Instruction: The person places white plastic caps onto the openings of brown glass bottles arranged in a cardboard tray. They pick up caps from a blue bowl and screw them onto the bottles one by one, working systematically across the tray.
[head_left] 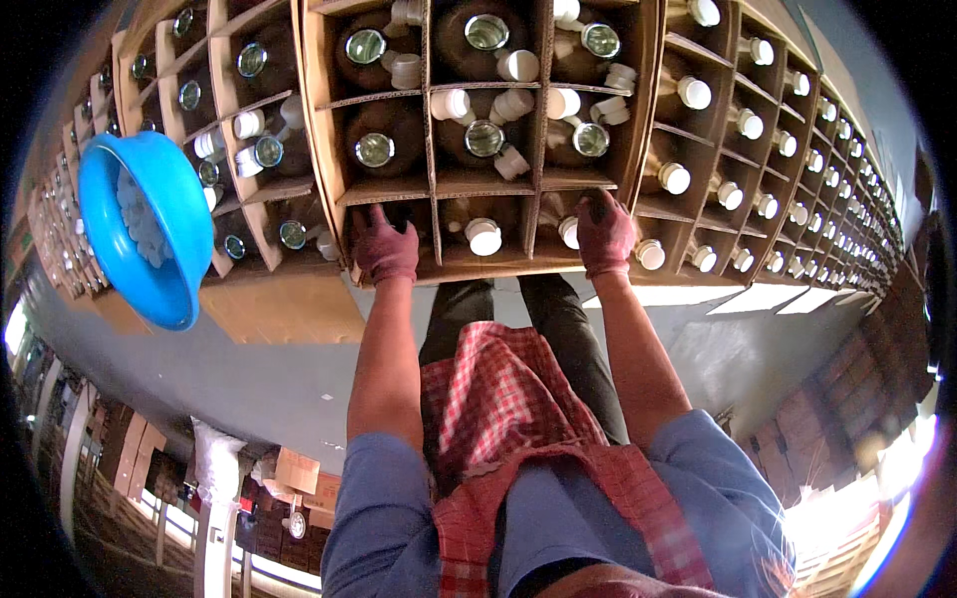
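Both my hands wear dark red gloves and are at the front row of a divided cardboard box (pixel 583 267) filled with glass bottles. My left hand (pixel 387 249) reaches into the near left compartment, fingers apart; whatever lies beneath it is hidden. Over the near right compartment my right hand (pixel 606 237) is curled, its fingertips at the divider, and what it may hold is hidden. Just left of that hand shows a white cap (pixel 569 232). A capped bottle (pixel 483 237) stands in the middle front compartment. Behind it, uncapped bottles (pixel 484 138) have loose white caps around them.
A blue basin (pixel 184 209) with white pieces inside rests on the boxes at left. Several boxes of white-capped bottles (pixel 731 195) extend to the right. More open bottles (pixel 252 60) stand in boxes at left. Grey floor (pixel 269 369) lies behind me.
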Available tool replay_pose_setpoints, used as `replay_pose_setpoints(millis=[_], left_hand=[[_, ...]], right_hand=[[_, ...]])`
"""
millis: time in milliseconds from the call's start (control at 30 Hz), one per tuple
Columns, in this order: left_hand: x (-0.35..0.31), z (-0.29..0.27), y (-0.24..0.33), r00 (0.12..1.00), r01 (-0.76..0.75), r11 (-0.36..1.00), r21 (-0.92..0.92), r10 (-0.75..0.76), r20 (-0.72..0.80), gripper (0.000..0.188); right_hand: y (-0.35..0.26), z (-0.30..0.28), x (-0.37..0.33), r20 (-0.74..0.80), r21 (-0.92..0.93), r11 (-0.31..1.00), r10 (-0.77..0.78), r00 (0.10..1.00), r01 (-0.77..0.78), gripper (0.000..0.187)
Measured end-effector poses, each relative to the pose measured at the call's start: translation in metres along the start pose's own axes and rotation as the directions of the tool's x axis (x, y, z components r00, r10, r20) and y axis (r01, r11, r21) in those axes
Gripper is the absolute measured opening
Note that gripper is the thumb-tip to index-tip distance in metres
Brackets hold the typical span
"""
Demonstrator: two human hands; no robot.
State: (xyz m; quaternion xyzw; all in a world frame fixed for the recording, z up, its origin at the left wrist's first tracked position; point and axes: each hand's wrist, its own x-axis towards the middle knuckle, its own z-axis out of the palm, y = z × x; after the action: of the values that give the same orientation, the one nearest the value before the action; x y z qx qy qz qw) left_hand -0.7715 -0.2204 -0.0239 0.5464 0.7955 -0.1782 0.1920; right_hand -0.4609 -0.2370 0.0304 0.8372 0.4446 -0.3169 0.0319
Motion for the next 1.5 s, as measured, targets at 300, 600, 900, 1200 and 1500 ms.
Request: replay_pose_setpoints(millis=[300, 600, 900, 1200, 1500], left_hand=[[0.004, -0.080, 0.032, 0.959, -0.258, 0.962, -0.088, 0.266, 0.093, 0.045], [0.076, -0.064, 0.141, 0.443, -0.754, 0.402, 0.519, 0.895, -0.051, 0.032], [0.063, -0.116, 0.165, 0.517, -0.789, 0.456, 0.413, 0.855, 0.043, 0.025], [0.055, -0.150, 0.127, 0.559, -0.829, 0.554, -0.077, 0.823, -0.102, 0.037], [0.055, -0.075, -0.017, 0.790, -0.604, 0.763, -0.230, 0.536, -0.297, 0.060]], right_hand=[[-0.103, -0.029, 0.052, 0.184, -0.184, 0.945, -0.239, 0.953, 0.272, 0.022], [-0.115, 0.013, 0.040, 0.283, -0.332, 0.857, -0.309, 0.908, 0.395, 0.023], [-0.116, 0.000, 0.058, 0.565, -0.408, 0.651, -0.369, 0.737, 0.640, 0.028], [-0.101, -0.072, 0.083, 0.108, -0.038, 0.934, -0.348, 0.931, 0.354, 0.051], [-0.169, -0.171, 0.243, -0.293, -0.397, 0.918, -0.140, 0.946, 0.013, 0.043]])
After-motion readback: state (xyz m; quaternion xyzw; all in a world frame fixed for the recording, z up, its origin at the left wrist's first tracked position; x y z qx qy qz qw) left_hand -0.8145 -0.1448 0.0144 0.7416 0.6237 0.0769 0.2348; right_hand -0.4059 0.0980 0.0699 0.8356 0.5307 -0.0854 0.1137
